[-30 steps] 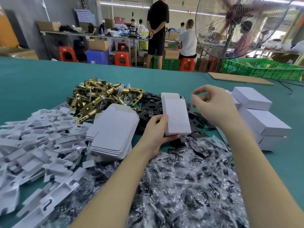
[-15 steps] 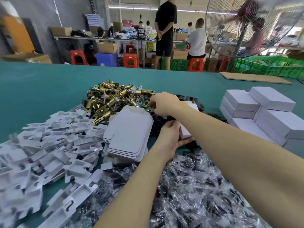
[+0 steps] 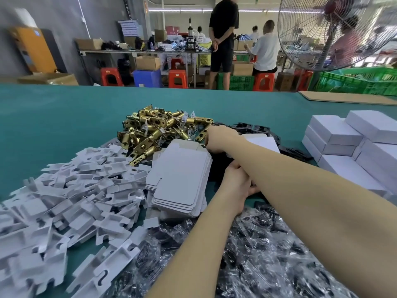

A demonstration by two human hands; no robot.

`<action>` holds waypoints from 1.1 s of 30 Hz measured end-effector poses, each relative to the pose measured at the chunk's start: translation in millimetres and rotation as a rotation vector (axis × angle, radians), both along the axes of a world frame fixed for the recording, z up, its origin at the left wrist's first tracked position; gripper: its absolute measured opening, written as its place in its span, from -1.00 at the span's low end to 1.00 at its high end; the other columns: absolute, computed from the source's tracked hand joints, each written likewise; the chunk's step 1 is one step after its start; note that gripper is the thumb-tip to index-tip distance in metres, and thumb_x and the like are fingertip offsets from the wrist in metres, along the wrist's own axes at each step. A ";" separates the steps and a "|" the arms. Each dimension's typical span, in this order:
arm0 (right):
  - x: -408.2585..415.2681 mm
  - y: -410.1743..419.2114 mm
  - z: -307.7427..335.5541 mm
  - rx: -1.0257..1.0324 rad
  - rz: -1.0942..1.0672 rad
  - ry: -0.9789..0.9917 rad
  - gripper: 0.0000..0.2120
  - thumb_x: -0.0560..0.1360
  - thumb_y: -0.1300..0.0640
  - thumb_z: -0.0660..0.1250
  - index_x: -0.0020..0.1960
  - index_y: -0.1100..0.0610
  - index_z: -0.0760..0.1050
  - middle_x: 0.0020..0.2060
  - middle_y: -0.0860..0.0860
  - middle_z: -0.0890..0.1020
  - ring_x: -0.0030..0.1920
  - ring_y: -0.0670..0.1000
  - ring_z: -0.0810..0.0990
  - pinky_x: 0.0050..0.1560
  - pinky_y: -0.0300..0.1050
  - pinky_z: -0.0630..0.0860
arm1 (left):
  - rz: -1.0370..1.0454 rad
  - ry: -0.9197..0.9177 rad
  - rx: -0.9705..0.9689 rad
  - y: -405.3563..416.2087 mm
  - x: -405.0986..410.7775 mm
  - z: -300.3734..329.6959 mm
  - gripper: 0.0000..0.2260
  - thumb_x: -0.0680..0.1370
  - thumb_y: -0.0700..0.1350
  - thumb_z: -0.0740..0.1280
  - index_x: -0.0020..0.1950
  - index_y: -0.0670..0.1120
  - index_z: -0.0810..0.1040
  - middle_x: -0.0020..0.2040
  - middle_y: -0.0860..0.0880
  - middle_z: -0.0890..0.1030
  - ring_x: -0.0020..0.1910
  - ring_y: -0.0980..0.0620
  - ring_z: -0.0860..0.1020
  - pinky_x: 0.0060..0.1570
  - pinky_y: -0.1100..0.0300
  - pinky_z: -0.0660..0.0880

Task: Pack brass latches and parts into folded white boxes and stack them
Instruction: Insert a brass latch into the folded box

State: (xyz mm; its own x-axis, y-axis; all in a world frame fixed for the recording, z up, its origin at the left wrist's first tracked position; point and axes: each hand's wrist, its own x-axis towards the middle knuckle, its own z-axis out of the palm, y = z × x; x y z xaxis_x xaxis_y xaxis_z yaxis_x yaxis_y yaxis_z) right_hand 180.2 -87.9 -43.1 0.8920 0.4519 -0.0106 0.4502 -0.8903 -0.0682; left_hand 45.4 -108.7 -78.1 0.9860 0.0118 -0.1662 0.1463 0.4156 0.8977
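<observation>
Right hand (image 3: 219,137), having crossed over, is reaching the brass latches (image 3: 154,127), grip unclear; left hand (image 3: 235,186) is apparently still clutching the folded white box (image 3: 261,141).

The right arm reaches forward across the left one, and the right hand (image 3: 221,137) has its fingers curled downward. The left hand (image 3: 236,179) lies under that forearm — its grip is hidden.

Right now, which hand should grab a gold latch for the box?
Probably the right hand. It is already stretched out to the near edge of the brass latches, though its grip is hidden. The left hand is busy gripping the white box, farther from the pile.
</observation>
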 end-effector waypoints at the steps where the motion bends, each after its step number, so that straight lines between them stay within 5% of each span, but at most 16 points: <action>1: 0.3 -1.0 -2.5 -0.004 -0.009 -0.031 -0.71 0.53 0.11 0.33 0.23 0.09 0.57 0.11 0.08 0.63 0.02 0.16 0.58 -0.05 -0.01 0.50 | 0.008 0.008 -0.002 -0.1 0.5 0.2 -0.76 0.69 -0.18 0.14 0.30 -0.08 0.50 0.06 -0.09 0.55 0.03 -0.06 0.48 -0.29 0.21 0.57; 5: 2.4 -8.9 -4.9 0.180 -0.102 -0.137 -0.76 0.55 0.03 0.34 0.18 0.08 0.59 0.04 0.08 0.65 0.04 0.17 0.59 -0.09 -0.04 0.45 | -0.008 0.012 0.034 -1.2 3.0 -2.6 -0.84 0.67 -0.21 0.14 0.05 -0.06 0.50 -0.02 -0.14 0.47 -0.08 -0.05 0.45 -0.38 0.27 0.59; 10: -7.5 -26.4 33.6 0.827 -0.167 -0.061 -0.78 0.58 -0.03 0.37 0.20 -0.03 0.58 0.01 0.00 0.67 -0.06 0.06 0.62 -0.02 -0.03 0.60 | -0.003 0.073 -0.050 -0.7 5.0 -2.1 -0.80 0.71 -0.08 0.22 0.20 -0.18 0.50 0.16 -0.18 0.61 -0.33 0.03 0.69 -0.24 0.12 0.66; 13: -23.9 -51.4 61.8 0.972 -0.138 -0.025 -0.81 0.54 -0.01 0.44 0.14 -0.03 0.61 -0.03 0.02 0.70 -0.14 0.01 0.66 -0.09 -0.01 0.64 | 0.045 0.090 -0.074 -0.1 4.5 -0.5 -0.81 0.71 -0.07 0.20 0.26 -0.13 0.44 0.17 -0.20 0.62 -0.22 -0.06 0.71 -0.23 0.09 0.67; 17: -57.2 -103.7 77.9 1.064 -0.136 0.022 -0.85 0.46 0.09 0.54 0.02 0.03 0.67 -0.19 0.01 0.71 -0.30 -0.07 0.70 -0.33 -0.26 0.56 | 0.068 0.019 -0.018 1.1 0.1 4.7 -0.86 0.65 -0.12 0.16 0.16 -0.06 0.46 0.19 -0.20 0.60 0.06 -0.11 0.62 -0.18 0.09 0.66; 21: -87.1 -152.1 69.0 1.113 -0.190 0.107 -0.84 0.43 0.20 0.58 -0.02 0.11 0.68 -0.21 0.09 0.72 -0.25 -0.01 0.74 -0.28 -0.20 0.62 | 0.110 -0.010 0.042 0.1 -1.4 5.9 -0.86 0.63 -0.10 0.30 0.18 -0.05 0.46 0.22 -0.18 0.60 0.10 -0.09 0.64 -0.14 0.16 0.63; 25: -96.9 -179.7 67.7 1.371 -0.162 0.170 -0.82 0.45 0.35 0.52 -0.11 0.10 0.62 -0.18 0.14 0.69 -0.23 0.06 0.76 -0.24 -0.14 0.67 | 0.071 -0.037 0.105 -3.0 -0.3 3.4 -0.89 0.63 -0.07 0.36 0.14 -0.04 0.53 0.19 -0.13 0.64 0.17 -0.07 0.64 -0.01 0.17 0.64; 29: -91.2 -185.7 46.7 1.426 -0.268 0.220 -0.82 0.49 0.32 0.49 -0.10 0.06 0.60 -0.10 0.12 0.67 -0.16 0.05 0.73 -0.05 -0.06 0.69 | 0.043 -0.030 0.169 -5.1 -0.1 2.4 -0.74 0.64 0.05 0.34 0.24 -0.06 0.51 0.20 -0.12 0.63 0.19 -0.06 0.63 -0.06 0.22 0.65; 33: -83.1 -191.8 38.2 1.617 -0.390 0.268 -0.83 0.53 0.33 0.43 -0.10 0.07 0.59 -0.12 0.07 0.68 -0.22 -0.04 0.70 -0.24 -0.18 0.64 | 0.005 -0.071 0.257 -5.0 0.5 1.3 -0.75 0.63 0.10 0.33 0.22 0.00 0.51 0.18 -0.09 0.64 0.18 -0.03 0.63 -0.04 0.21 0.65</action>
State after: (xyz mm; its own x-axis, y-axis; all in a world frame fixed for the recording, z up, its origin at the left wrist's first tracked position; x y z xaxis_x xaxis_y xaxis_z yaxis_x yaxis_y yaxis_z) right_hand 97.1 -279.8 -4.9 0.9954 -0.0812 0.0514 0.0607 0.1173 -0.9912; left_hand 45.9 -113.8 -76.7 0.9949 0.0498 -0.0877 0.0778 0.1735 0.9818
